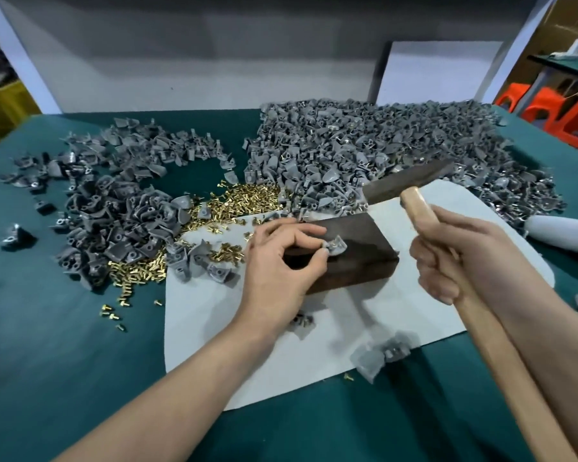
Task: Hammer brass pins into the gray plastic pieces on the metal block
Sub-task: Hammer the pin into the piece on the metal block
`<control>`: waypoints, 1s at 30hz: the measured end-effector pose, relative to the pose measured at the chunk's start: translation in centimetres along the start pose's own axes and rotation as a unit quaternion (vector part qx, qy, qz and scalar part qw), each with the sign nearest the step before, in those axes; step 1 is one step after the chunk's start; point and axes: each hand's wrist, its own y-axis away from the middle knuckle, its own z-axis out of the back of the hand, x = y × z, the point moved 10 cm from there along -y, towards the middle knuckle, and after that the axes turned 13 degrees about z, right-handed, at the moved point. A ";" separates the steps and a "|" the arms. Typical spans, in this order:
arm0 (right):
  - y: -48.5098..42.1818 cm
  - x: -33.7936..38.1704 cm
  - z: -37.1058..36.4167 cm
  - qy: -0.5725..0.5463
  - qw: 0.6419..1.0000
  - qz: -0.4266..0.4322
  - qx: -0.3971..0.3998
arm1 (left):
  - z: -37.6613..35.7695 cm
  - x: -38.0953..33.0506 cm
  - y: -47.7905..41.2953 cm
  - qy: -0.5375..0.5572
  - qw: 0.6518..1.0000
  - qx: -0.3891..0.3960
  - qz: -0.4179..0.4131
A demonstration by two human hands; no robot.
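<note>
Both busy — left grip pinches gray plastic piece on metal block; right grip clasps hammer, head raised.

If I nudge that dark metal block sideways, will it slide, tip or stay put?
The metal block looks solid, low and wide, so it is probably heavy and unlikely to tip. It rests on the white cloth, which may bunch rather than let it slide.
</note>
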 end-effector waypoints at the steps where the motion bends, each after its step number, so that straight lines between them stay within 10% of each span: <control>1: -0.2 -1.1 0.1 -0.096 0.995 -0.027 -0.012 | 0.1 -0.3 0.2 0.002 1.000 -0.004 -0.011; 8: -0.5 -4.3 -1.0 -0.371 0.926 -0.069 0.020 | 0.8 -2.5 1.2 0.017 0.994 -0.027 -0.105; 12: 0.5 -5.4 -3.5 -0.530 0.827 -0.142 0.124 | 0.8 -2.0 0.8 0.035 0.996 -0.020 -0.082; 30: 1.1 -5.7 -4.5 -0.554 0.795 -0.133 0.207 | 0.9 -1.0 0.3 0.038 0.999 -0.008 -0.009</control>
